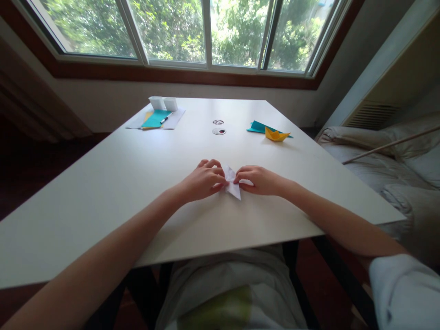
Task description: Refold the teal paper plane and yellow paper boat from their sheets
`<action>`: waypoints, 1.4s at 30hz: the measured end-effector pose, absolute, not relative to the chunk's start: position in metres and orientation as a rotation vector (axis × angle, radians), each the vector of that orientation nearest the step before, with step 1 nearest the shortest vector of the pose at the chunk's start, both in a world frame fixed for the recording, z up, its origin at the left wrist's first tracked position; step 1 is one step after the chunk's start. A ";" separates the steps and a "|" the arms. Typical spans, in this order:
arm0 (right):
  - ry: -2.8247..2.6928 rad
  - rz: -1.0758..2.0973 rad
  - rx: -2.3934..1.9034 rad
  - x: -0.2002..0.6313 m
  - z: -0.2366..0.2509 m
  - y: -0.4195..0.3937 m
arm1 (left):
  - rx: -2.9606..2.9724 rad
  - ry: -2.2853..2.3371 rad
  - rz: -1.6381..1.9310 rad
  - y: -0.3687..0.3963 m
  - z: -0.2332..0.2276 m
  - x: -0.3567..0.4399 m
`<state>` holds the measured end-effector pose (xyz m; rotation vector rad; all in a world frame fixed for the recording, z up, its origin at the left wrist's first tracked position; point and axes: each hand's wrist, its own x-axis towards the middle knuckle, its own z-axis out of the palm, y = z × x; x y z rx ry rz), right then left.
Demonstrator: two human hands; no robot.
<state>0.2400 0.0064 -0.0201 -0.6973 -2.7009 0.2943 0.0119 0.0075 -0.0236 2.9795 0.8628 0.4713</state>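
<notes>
Folding white paper [233,184] at the white table's [113,183] near edge, under a wide window [192,32].
Left hand [202,179] and right hand [259,179] pinch it; yellow paper boat [276,134] by the far right corner.

Single head-worn view, looking forward and down, close over white table [137,183], facing windows [192,32]

Two hands [204,179] [258,179], one white folded paper [233,185], one yellow paper boat [276,134], two white boxes [157,102] [171,104].

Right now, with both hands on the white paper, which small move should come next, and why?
Probably press the fold flat: the left hand and right hand pinch the folded white paper from both sides, and its near tip already lies on the table.
</notes>
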 end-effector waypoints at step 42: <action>-2.630 0.146 -1.071 0.237 -0.024 0.002 | 2.928 1.638 0.432 -0.025 -0.017 0.035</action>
